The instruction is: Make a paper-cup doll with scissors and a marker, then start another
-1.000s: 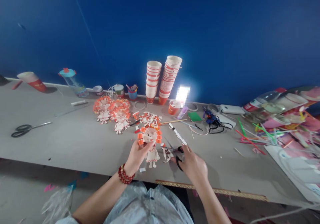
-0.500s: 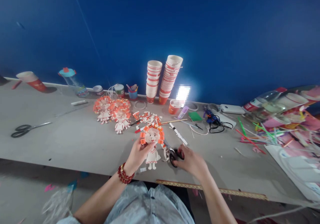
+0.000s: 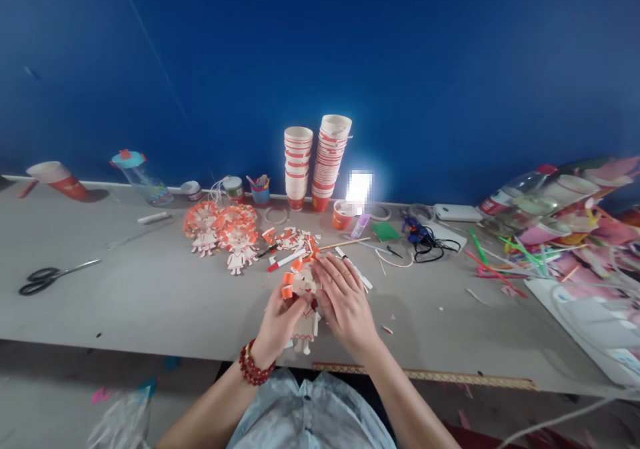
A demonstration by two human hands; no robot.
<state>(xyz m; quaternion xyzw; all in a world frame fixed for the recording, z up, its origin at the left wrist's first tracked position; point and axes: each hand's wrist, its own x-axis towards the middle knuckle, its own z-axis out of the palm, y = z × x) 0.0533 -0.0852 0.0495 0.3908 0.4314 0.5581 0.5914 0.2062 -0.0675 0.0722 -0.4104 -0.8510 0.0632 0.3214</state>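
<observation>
My left hand (image 3: 280, 322) pinches a paper doll (image 3: 303, 329) with a drawn face, white dress and orange curled-paper hair, just above the table's front edge. My right hand (image 3: 345, 302) lies over the doll's right side, fingers stretched out and side by side, hiding that part of the hair. The black-handled scissors are out of sight. Beyond my hands are a red-capped marker (image 3: 286, 260), a white pen (image 3: 356, 269) and a heap of orange and white paper scraps (image 3: 293, 239). Similar finished-looking dolls (image 3: 220, 225) are piled to the left.
Two tall stacks of paper cups (image 3: 299, 169) stand by the blue wall, near a glowing light (image 3: 359, 187). Another pair of scissors (image 3: 55, 275) lies far left. Pipe cleaners (image 3: 495, 269), bottles and coloured scraps crowd the right. A patterned strip (image 3: 425, 375) runs along the front edge.
My right hand has left the black-handled scissors and moved left onto the doll, its fingers now extended. The scissors no longer show. My left hand still holds the doll.
</observation>
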